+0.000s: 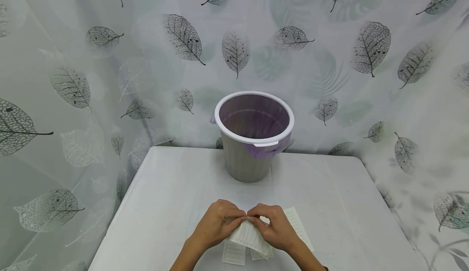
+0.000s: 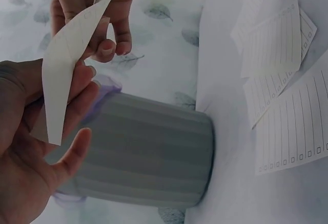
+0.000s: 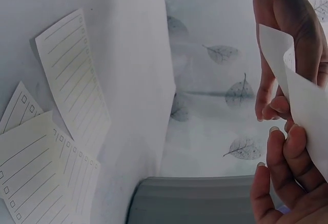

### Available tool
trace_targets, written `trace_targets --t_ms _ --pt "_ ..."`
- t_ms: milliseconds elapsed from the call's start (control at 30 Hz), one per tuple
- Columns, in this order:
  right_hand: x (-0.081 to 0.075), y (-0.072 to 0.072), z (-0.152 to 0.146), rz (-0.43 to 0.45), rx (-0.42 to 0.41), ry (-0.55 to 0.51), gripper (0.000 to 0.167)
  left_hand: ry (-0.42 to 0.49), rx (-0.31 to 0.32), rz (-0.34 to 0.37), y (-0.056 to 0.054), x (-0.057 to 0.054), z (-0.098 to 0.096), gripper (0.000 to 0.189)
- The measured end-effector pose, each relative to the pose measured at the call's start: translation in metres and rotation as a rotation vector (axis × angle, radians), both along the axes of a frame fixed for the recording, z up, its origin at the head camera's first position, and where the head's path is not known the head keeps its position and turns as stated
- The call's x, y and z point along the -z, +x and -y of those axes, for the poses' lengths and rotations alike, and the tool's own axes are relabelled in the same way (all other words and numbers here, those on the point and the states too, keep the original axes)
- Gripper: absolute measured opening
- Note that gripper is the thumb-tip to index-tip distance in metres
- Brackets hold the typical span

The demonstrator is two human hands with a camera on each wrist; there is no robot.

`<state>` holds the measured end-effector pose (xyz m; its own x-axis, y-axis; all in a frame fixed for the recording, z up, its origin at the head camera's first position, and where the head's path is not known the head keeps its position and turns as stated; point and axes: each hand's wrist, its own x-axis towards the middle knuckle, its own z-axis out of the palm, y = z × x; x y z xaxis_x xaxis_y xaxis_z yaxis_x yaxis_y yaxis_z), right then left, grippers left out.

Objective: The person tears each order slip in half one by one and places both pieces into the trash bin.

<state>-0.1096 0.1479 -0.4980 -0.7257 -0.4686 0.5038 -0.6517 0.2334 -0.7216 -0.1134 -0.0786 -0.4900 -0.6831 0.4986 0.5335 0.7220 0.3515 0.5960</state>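
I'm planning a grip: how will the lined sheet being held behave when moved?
The lined sheet is probably floppy: it curls in the wrist views. Likely light too, as pinching fingers support it. Thin edges suggest it might tear.

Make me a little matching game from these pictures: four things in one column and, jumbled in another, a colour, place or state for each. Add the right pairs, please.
Things:
1. Bin
2. Bin liner
3. Held paper
4. Loose papers

Descriptions:
A. Lying on the table, some overlapping
B. Pinched by fingers
C. Grey, standing upright
D. Purple, showing below the white rim

Right pairs: 1-C, 2-D, 3-B, 4-A
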Motion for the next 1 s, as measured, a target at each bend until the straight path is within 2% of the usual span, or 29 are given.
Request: trace_targets --t_ms 133,333,567,1000 --pt "0.0002 0.0009 -0.0003 0.014 0.012 0.02 0.019 -0.025 -0.012 -0.028 -0.0005 -0.0005 -0.0009 0.006" --pt "0.0007 -0.0005 -0.0006 -0.022 0.029 0.036 0.019 -0.076 -0.04 -0.069 -0.0006 -0.0012 -0.0025 0.003" --pt "0.0002 -0.0012 -0.0008 -0.03 0.055 0.033 0.018 -0.047 -0.062 -0.093 0.0009 -0.0031 -0.0035 0.004" --pt "-0.003 -0.0008 0.001 -0.049 0.069 0.042 0.02 -0.025 -0.083 -0.092 0.0016 -0.0021 -0.0058 0.004"
